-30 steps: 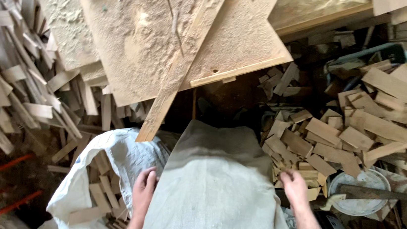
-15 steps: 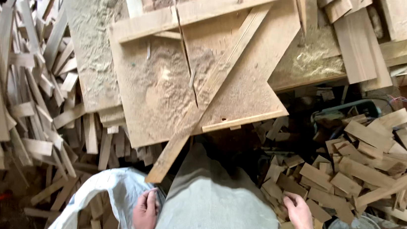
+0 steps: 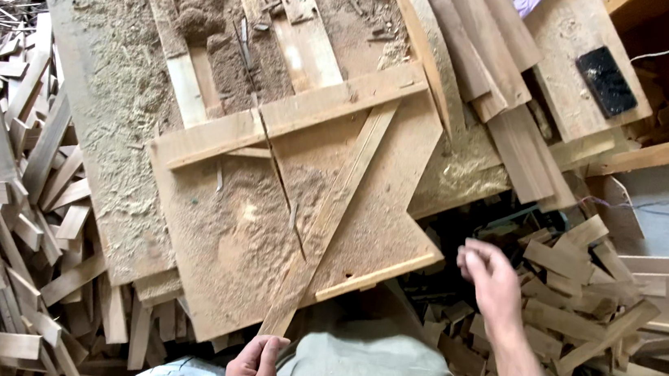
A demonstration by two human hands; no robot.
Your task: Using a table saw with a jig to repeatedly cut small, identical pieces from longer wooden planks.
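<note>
Okay, head view only. Left hand [image 3: 253, 366] near bottom edge, fingers curled loosely at near end of long diagonal wood strip [image 3: 334, 221], touching or just beside it; firm grasp not confirmable. Right hand [image 3: 491, 278] raised over offcut pile [image 3: 586, 294] at right, fingers half open, holding nothing. Strip lies across sawdust-covered board [image 3: 232, 235]. Judgement: to shift strip well, grip near end fully and keep it flat on board. Black phone [image 3: 607, 80] far right.

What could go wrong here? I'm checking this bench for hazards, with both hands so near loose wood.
The long strip near the left hand overhangs the sawdust-covered board and may tip off. The right hand hovers over jumbled offcuts, where splinters seem likely.
</note>
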